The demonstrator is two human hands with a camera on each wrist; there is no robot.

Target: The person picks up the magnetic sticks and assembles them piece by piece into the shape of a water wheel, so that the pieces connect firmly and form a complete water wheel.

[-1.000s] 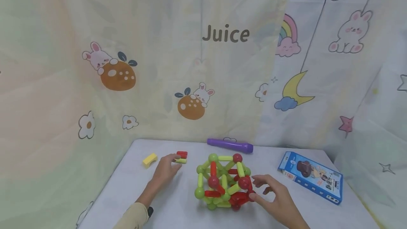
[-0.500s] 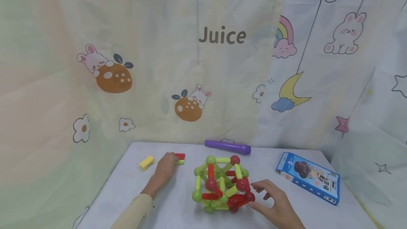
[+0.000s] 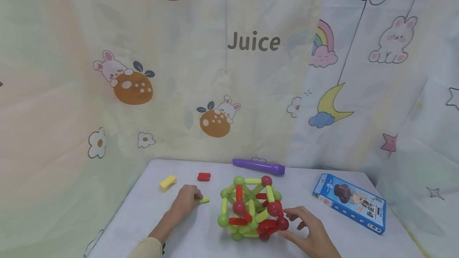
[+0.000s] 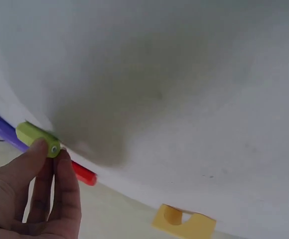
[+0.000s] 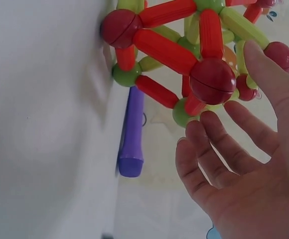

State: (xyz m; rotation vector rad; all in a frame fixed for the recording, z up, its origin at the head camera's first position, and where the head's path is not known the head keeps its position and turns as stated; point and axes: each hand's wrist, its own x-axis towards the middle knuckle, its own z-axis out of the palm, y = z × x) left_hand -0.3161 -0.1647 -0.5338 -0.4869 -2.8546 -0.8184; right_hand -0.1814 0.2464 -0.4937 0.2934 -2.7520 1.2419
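My left hand [image 3: 185, 200] pinches a yellow-green magnetic stick [image 4: 37, 138] between thumb and fingers, low over the white table; a round metallic spot shows on its near end. Right of it stands a ball-and-stick structure [image 3: 252, 216] built of red and green sticks and balls. At the structure's right side is my right hand [image 3: 310, 230], fingers loosely bent, fingertips by a red ball [image 5: 213, 81]. In the right wrist view the thumb reaches up beside the frame, and the hand is not closed round any part. Two red sticks [image 3: 204, 176] lie together behind my left hand.
A yellow arched block [image 3: 167, 183] lies at the back left. Along the rear edge lies a purple microphone-shaped tube [image 3: 259, 167]. On the right rests a blue printed box [image 3: 351, 202]. A patterned curtain [image 3: 258, 90] hangs behind the white table [image 3: 193, 234].
My left hand has taken the yellow-green stick from beside the red ones and drawn it nearer. The red sticks stay behind. My right hand keeps its place by the structure.
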